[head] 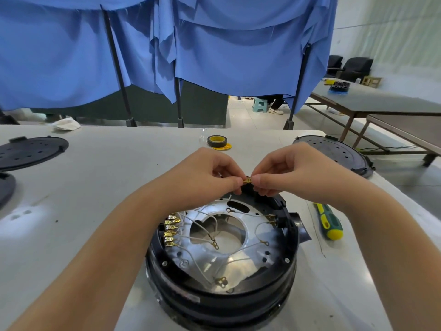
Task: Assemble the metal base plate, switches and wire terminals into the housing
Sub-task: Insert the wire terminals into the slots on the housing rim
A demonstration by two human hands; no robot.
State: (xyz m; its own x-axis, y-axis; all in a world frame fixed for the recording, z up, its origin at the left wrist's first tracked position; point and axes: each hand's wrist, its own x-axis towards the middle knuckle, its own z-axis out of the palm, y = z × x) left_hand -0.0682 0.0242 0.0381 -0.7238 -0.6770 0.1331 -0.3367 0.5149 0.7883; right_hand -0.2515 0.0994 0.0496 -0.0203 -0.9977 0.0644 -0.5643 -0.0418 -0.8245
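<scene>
On the left side of the housing (222, 299) a row of brass terminals (171, 231) is already sitting along the inner wall, and the metal base plate (238, 261) is lying inside with white wires (200, 238) crossing it. The housing is standing on the desk (100, 192) in front of me.

My left hand (214, 173) is pinching one end of a small brass wire terminal (247, 180) between thumb and forefinger. My right hand (293, 170) is pinching the other end in the same way. Both hands are meeting above the far rim of the housing, with the wrists raised and the forearms coming in from each side.

To do this step well, I think I should keep the terminal straight and push it along its own line, not bending the thin metal. I cannot tell which switch it belongs to, because my fingers are hiding that place.

To the right, a green and yellow screwdriver (328, 220) is lying on the desk.
</scene>
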